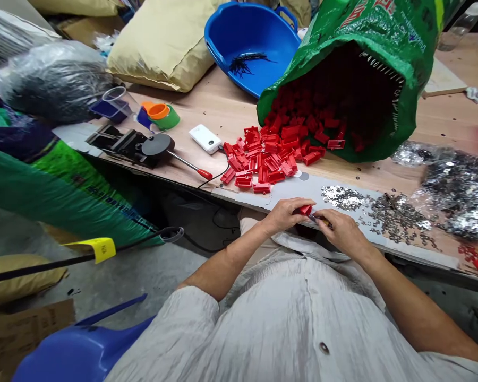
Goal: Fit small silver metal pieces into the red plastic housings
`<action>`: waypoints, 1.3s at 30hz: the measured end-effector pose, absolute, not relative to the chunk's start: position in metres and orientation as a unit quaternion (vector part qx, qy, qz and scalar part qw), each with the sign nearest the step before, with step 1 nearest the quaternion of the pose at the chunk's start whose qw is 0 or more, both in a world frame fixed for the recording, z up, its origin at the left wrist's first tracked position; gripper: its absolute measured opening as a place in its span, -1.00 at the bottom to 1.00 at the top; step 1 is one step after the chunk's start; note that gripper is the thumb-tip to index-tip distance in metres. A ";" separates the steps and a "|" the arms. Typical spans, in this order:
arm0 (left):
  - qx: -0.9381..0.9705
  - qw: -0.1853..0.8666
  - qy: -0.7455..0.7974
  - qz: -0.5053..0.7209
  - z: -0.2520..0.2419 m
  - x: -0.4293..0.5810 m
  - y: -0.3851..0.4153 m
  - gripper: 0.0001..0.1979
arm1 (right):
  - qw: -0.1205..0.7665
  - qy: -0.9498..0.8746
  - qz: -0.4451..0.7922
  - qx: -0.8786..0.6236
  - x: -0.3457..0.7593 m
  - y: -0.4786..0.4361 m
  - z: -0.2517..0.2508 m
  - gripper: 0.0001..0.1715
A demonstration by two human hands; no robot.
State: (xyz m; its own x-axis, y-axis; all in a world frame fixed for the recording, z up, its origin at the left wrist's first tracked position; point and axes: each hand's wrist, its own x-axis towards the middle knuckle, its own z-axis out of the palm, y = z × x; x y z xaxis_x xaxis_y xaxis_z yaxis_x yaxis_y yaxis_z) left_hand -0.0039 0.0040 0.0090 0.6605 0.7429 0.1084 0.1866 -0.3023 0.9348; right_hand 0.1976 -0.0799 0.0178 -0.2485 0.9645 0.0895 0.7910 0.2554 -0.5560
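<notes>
Left hand (286,215) pinches a boxy plastic part (306,210); right hand (343,231), apparently a slim tool (324,221).

Wooden table (438,119) with pale top, stretching from left to right. Floor (155,276) is grey, visible at left. Blue plastic chair (87,350), only partly seen, at near left; cardboard (27,329) beside it. Light falls rather evenly on table top; space underneath is dark.
</notes>
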 end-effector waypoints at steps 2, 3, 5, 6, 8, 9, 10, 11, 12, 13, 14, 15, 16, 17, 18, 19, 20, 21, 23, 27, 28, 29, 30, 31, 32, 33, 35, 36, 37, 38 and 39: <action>0.762 0.505 0.300 0.274 0.008 -0.004 0.005 -0.55 | 0.214 -0.765 0.211 -0.570 0.198 -0.078 0.018 -0.78; 0.760 0.507 0.300 0.274 0.008 -0.004 0.005 -0.55 | 0.215 -0.765 0.212 -0.569 0.198 -0.077 0.018 -0.78; 0.752 0.516 0.305 0.274 0.009 -0.004 0.005 -0.56 | 0.213 -0.767 0.212 -0.567 0.197 -0.076 0.019 -0.80; 0.747 0.520 0.309 0.275 0.009 -0.003 0.005 -0.57 | 0.208 -0.767 0.213 -0.569 0.197 -0.075 0.020 -0.80; 0.742 0.526 0.317 0.271 0.010 -0.003 0.005 -0.61 | 0.193 -0.764 0.217 -0.576 0.194 -0.073 0.022 -0.80; 0.740 0.526 0.320 0.271 0.011 -0.002 0.004 -0.62 | 0.184 -0.761 0.217 -0.583 0.192 -0.073 0.023 -0.81; 0.740 0.524 0.322 0.272 0.010 -0.002 0.004 -0.64 | 0.173 -0.758 0.214 -0.591 0.189 -0.072 0.024 -0.81; 0.741 0.521 0.325 0.274 0.010 -0.001 0.003 -0.65 | 0.162 -0.756 0.209 -0.599 0.186 -0.072 0.025 -0.81; 0.742 0.516 0.327 0.277 0.010 -0.001 0.002 -0.66 | 0.152 -0.753 0.202 -0.607 0.183 -0.072 0.026 -0.81; 0.743 0.511 0.329 0.281 0.009 0.000 0.002 -0.67 | 0.140 -0.751 0.194 -0.615 0.180 -0.072 0.027 -0.80; 0.745 0.506 0.331 0.283 0.009 0.001 0.002 -0.67 | 0.130 -0.750 0.187 -0.622 0.178 -0.071 0.028 -0.79; 0.747 0.502 0.331 0.282 0.010 0.001 0.002 -0.68 | 0.121 -0.749 0.183 -0.625 0.177 -0.071 0.029 -0.78; 0.751 0.498 0.331 0.280 0.011 0.002 0.001 -0.68 | 0.116 -0.751 0.184 -0.624 0.177 -0.071 0.030 -0.77; 0.752 0.496 0.333 0.279 0.012 0.002 0.001 -0.69 | 0.117 -0.753 0.190 -0.619 0.179 -0.071 0.031 -0.77; 0.748 0.497 0.339 0.280 0.014 0.003 0.000 -0.69 | 0.127 -0.755 0.200 -0.611 0.181 -0.071 0.033 -0.78; 0.735 0.506 0.349 0.286 0.016 0.004 -0.001 -0.68 | 0.148 -0.755 0.215 -0.601 0.185 -0.072 0.035 -0.79; 0.708 0.527 0.360 0.303 0.020 0.005 -0.003 -0.66 | 0.179 -0.749 0.234 -0.593 0.189 -0.074 0.037 -0.80; 0.664 0.562 0.368 0.330 0.023 0.006 -0.006 -0.64 | 0.216 -0.736 0.258 -0.588 0.192 -0.076 0.040 -0.80; 0.533 0.664 0.359 0.383 0.031 0.009 -0.016 -0.59 | 0.288 -0.696 0.311 -0.579 0.199 -0.082 0.047 -0.80; 0.284 0.830 0.292 0.381 0.044 0.016 -0.037 -0.63 | 0.340 -0.668 0.368 -0.551 0.198 -0.094 0.060 -0.62; 0.247 0.847 0.286 0.373 0.047 0.018 -0.041 -0.66 | 0.338 -0.672 0.364 -0.549 0.196 -0.097 0.063 -0.57; 0.217 0.857 0.285 0.371 0.049 0.020 -0.045 -0.69 | 0.335 -0.675 0.355 -0.553 0.193 -0.098 0.064 -0.53; 0.192 0.862 0.286 0.371 0.050 0.021 -0.048 -0.72 | 0.336 -0.676 0.345 -0.558 0.191 -0.100 0.065 -0.53; 0.172 0.866 0.288 0.371 0.051 0.023 -0.051 -0.75 | 0.340 -0.675 0.335 -0.563 0.190 -0.100 0.065 -0.55; 0.156 0.869 0.289 0.370 0.052 0.024 -0.053 -0.77 | 0.345 -0.674 0.326 -0.566 0.189 -0.101 0.065 -0.58; 0.143 0.871 0.290 0.369 0.053 0.026 -0.055 -0.79 | 0.350 -0.673 0.320 -0.568 0.188 -0.101 0.064 -0.61; 0.125 0.872 0.289 0.376 0.056 0.028 -0.059 -0.81 | 0.360 -0.669 0.314 -0.569 0.188 -0.102 0.062 -0.64; 0.118 0.870 0.287 0.384 0.057 0.029 -0.061 -0.82 | 0.365 -0.666 0.315 -0.569 0.189 -0.102 0.062 -0.64; 0.112 0.867 0.286 0.393 0.059 0.031 -0.063 -0.83 | 0.369 -0.663 0.319 -0.568 0.190 -0.102 0.061 -0.64; 0.110 0.863 0.286 0.401 0.060 0.032 -0.065 -0.83 | 0.374 -0.660 0.326 -0.565 0.190 -0.103 0.061 -0.64; 0.109 0.860 0.287 0.408 0.061 0.032 -0.066 -0.83 | 0.377 -0.658 0.337 -0.558 0.191 -0.103 0.061 -0.64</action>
